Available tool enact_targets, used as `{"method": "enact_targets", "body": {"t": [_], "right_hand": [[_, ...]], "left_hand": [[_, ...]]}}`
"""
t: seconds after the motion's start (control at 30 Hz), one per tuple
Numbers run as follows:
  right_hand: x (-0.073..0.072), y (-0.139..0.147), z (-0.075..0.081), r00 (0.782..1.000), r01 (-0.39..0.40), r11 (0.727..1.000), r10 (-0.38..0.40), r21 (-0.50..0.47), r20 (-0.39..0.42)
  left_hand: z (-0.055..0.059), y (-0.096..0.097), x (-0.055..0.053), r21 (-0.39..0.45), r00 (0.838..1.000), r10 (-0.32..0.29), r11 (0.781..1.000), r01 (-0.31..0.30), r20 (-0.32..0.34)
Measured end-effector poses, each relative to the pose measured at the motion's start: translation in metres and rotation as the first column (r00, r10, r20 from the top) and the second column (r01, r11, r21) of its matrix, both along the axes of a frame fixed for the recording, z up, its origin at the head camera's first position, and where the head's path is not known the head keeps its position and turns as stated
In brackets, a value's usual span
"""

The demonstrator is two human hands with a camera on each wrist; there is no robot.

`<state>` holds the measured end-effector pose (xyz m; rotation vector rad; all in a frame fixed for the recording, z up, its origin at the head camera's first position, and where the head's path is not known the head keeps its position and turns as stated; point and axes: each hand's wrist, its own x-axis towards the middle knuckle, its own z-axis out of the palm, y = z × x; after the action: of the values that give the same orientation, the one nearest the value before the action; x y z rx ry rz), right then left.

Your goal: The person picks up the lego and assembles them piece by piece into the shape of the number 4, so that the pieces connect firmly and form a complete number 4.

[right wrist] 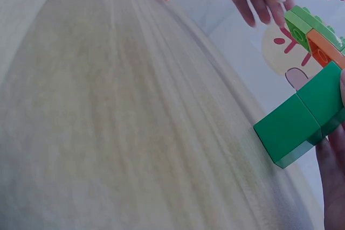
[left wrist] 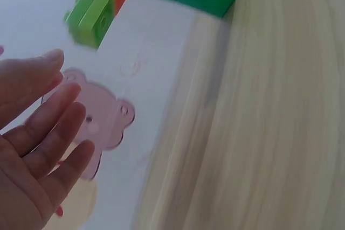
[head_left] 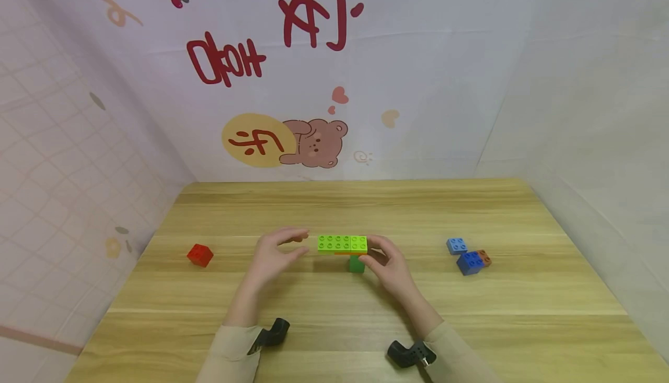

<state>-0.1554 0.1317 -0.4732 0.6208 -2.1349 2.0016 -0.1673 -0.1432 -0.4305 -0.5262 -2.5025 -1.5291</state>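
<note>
My right hand grips the right end of the brick build, lime top, orange and dark green bricks below, near mid-table. My left hand holds nothing, thumb and fingers parted, just off its left end. Red brick left, dark blue brick right, both well apart.
</note>
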Motion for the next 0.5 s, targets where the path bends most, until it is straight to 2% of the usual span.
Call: {"method": "enact_targets", "body": {"t": [0.1,0.13,0.3,0.43,0.5], "right_hand": [[0.000,0.000,-0.001,1.000,-0.001,1.000,0.001,0.000,-0.004],[0.000,0.000,-0.002,1.000,-0.001,1.000,0.001,0.000,-0.004],[0.000,0.001,-0.003,1.000,-0.006,1.000,0.006,-0.001,-0.007],[0.001,0.001,-0.003,1.000,-0.002,1.000,0.002,0.007,-0.016],[0.001,0.001,-0.003,1.000,0.000,1.000,0.000,0.011,-0.020]], "left_hand": [[-0.004,-0.016,0.000,0.021,1.000,0.026,0.999,-0.026,-0.012],[-0.009,-0.023,-0.002,0.024,0.999,0.042,0.999,-0.042,-0.017],[-0.011,-0.048,0.001,0.031,0.990,0.130,0.991,-0.129,-0.052],[-0.012,-0.069,0.006,0.018,0.969,0.239,0.971,-0.239,-0.064],[-0.011,-0.078,0.009,0.016,0.952,0.301,0.954,-0.300,-0.052]]}}
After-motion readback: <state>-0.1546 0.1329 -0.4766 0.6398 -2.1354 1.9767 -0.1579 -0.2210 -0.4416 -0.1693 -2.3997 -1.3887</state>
